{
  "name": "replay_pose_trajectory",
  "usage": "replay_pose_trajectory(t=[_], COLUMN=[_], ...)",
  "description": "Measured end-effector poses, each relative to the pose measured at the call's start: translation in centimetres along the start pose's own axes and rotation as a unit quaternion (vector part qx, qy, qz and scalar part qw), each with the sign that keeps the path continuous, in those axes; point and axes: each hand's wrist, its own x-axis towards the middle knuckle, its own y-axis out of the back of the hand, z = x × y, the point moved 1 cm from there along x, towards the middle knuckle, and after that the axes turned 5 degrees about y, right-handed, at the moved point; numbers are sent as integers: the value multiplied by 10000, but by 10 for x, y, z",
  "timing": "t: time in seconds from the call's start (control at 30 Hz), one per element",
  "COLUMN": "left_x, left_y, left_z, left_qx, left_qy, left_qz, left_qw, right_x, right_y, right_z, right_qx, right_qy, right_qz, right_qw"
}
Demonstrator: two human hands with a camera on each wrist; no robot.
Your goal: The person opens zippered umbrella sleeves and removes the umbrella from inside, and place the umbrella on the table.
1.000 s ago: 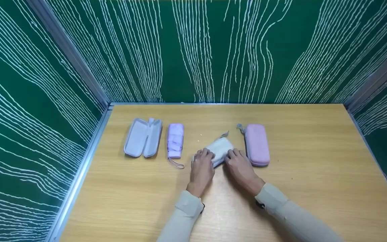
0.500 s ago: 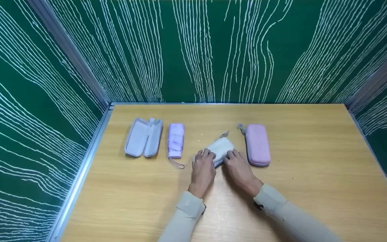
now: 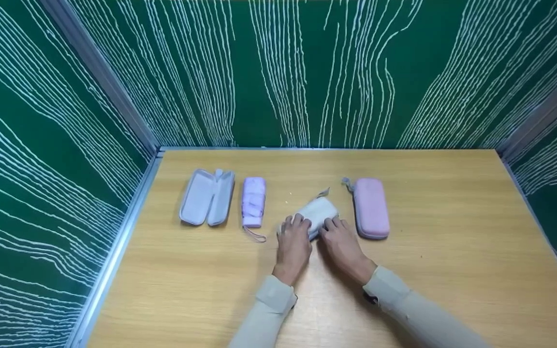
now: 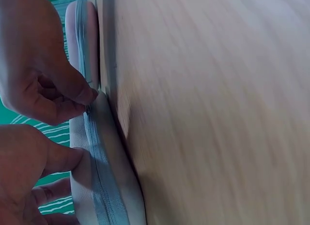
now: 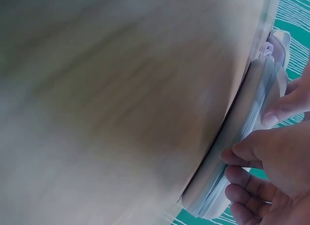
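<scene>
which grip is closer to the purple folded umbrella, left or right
Left. The left grip holds the pale zip case to the right of the purple folded umbrella, not touching it; the right grip is farther right along that same case.

Free tabletop rightward (pink case between)

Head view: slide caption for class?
Left hand and right hand on a pale case, between purple umbrella and pink case.

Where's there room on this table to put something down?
Right of the pink case, the table is open to its edge. Another patch: left of the left sleeve, nearer than the open case and umbrella. Crowded: the middle, where left hand and right hand hold the pale case.
</scene>
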Motion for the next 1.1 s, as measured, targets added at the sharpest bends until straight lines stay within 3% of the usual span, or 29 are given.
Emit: replay_pose_trajectory(t=[0.23, 0.43, 0.57, 0.7, 1.1], left_x=[-4, -3, 6, 10, -1], left_y=[-2, 4, 12, 12, 8], left_z=[5, -1, -12, -16, -4], left_qx=[-46, 236, -76, -400, -423], left_qy=[105, -206, -565, -628, -261], left_qz=[55, -221, -527, -720, -247], left_qw=[9999, 9993, 9970, 9946, 9985], right_x=[-2, -3, -2, -2, -3], right_y=[1, 1, 2, 3, 2], right_z=[0, 2, 4, 4, 3], right_qx=[126, 258, 59, -22, 25], right_qy=[-94, -278, -329, -363, -335], right_qz=[-55, -189, -206, -263, -90], right_qw=[9999, 9991, 9992, 9990, 9994])
